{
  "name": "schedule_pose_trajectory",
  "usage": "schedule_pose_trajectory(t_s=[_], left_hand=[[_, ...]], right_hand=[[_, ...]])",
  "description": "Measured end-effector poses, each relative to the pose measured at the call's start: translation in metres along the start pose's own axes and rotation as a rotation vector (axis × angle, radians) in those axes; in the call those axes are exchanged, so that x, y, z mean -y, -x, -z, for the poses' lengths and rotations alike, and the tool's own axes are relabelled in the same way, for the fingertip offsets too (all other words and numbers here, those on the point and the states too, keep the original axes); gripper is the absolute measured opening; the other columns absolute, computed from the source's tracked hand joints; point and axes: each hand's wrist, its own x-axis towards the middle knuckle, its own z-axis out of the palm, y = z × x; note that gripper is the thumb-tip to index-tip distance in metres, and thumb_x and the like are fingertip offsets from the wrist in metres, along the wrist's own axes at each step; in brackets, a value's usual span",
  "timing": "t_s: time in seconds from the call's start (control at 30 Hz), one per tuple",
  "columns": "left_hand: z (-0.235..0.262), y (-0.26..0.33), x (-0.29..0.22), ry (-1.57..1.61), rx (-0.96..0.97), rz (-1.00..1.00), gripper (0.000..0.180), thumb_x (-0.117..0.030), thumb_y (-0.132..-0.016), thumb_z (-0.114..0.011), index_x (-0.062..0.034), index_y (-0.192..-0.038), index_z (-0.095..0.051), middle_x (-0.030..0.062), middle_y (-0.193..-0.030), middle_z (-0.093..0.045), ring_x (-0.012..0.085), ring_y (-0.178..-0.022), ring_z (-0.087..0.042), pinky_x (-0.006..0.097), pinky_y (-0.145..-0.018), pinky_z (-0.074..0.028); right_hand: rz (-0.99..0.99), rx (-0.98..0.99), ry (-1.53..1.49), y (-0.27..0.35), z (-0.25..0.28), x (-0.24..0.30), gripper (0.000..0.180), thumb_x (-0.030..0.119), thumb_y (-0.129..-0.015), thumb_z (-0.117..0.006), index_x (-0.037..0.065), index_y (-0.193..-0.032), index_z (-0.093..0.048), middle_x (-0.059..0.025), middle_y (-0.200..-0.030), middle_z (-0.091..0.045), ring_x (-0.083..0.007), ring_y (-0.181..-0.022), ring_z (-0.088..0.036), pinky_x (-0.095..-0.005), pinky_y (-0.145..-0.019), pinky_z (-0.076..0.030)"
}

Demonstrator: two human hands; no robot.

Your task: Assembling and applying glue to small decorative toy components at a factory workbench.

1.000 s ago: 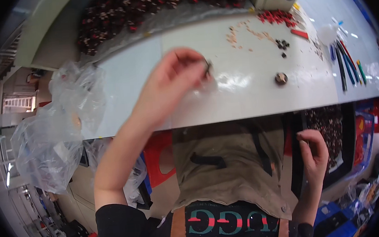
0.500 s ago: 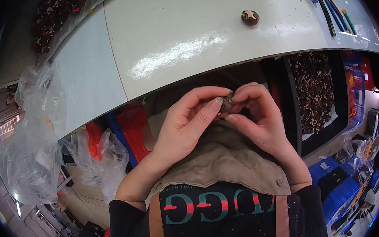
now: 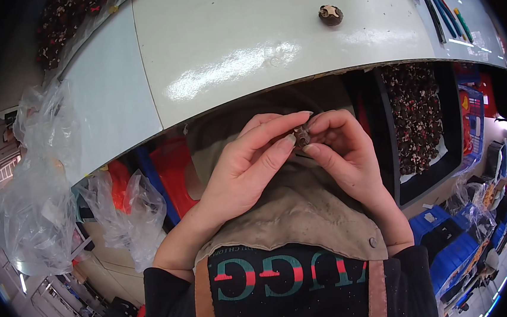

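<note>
Both hands meet over my lap, just off the table's near edge, around a small dark brown lumpy piece (image 3: 302, 135). My left hand (image 3: 245, 171) pinches it from the left, with the thumb below and the forefinger stretched over the top. On the other side, my right hand (image 3: 347, 156) grips it between thumb and curled fingers. Fingertips hide much of the piece, so its exact kind cannot be made out. A round dark brown piece with a pale star-shaped patch (image 3: 330, 15) lies on the table beyond my hands.
The pale table (image 3: 197, 49) curves across in front. To the right below it, a black tray (image 3: 414, 125) is filled with many small dark, red and pale pieces. Pens (image 3: 441, 9) lie far right. Plastic bags (image 3: 42, 193) hang left; blue crates (image 3: 450, 241) stand lower right.
The small piece looks slightly turned between my fingers, and more of it shows. My hands stay nearly in place while the view has shifted a little.
</note>
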Motion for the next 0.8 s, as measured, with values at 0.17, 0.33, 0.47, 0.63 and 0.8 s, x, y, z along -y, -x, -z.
schedule_pose_trajectory(t_s=[0.17,0.33,0.47,0.63,0.8], left_hand=[[0.0,0.002,-0.001,0.042,-0.006,0.032,0.032,-0.006,-0.091,-0.048,-0.0038,-0.123,-0.052,0.003,-0.11,-0.048,0.0102,-0.101,-0.048,0.023,-0.087,-0.039],[-0.001,0.003,0.001,0.098,-0.008,0.034,0.035,0.0,-0.089,-0.051,-0.004,-0.123,-0.052,0.0036,-0.111,-0.047,0.0106,-0.102,-0.047,0.023,-0.089,-0.038],[0.0,0.004,0.005,0.139,-0.013,0.056,0.035,0.0,-0.088,-0.052,-0.0038,-0.123,-0.053,0.0034,-0.11,-0.047,0.0107,-0.102,-0.047,0.023,-0.089,-0.038],[0.0,0.004,0.005,0.186,-0.006,0.068,0.036,0.001,-0.084,-0.058,-0.0034,-0.12,-0.055,0.0009,-0.102,-0.047,0.0079,-0.091,-0.047,0.021,-0.082,-0.04],[-0.001,0.006,0.007,-0.019,-0.065,0.009,0.038,0.0,-0.081,-0.063,-0.0038,-0.118,-0.056,0.0001,-0.096,-0.045,0.0058,-0.08,-0.046,0.019,-0.075,-0.041]], right_hand=[[-0.034,-0.028,-0.079,0.0,-0.002,0.0,0.022,-0.003,-0.086,-0.057,0.0,-0.105,-0.048,-0.0052,-0.099,-0.056,-0.0103,-0.091,-0.057,-0.0229,-0.081,-0.046],[-0.124,0.012,-0.04,0.002,0.002,0.0,0.023,-0.001,-0.087,-0.054,-0.001,-0.108,-0.045,-0.0073,-0.104,-0.055,-0.0126,-0.097,-0.056,-0.0272,-0.088,-0.046],[-0.153,-0.01,-0.122,0.002,-0.001,0.003,0.021,0.0,-0.088,-0.054,-0.001,-0.108,-0.048,-0.0059,-0.102,-0.057,-0.0098,-0.094,-0.056,-0.0226,-0.082,-0.045],[-0.206,0.044,-0.115,0.002,0.0,0.005,0.024,0.005,-0.091,-0.052,-0.002,-0.113,-0.047,-0.0072,-0.104,-0.057,-0.0116,-0.096,-0.056,-0.0253,-0.084,-0.046],[-0.214,0.062,-0.102,0.004,-0.003,0.002,0.025,0.008,-0.091,-0.052,-0.002,-0.114,-0.047,-0.0077,-0.105,-0.057,-0.0123,-0.096,-0.056,-0.0271,-0.085,-0.046]])
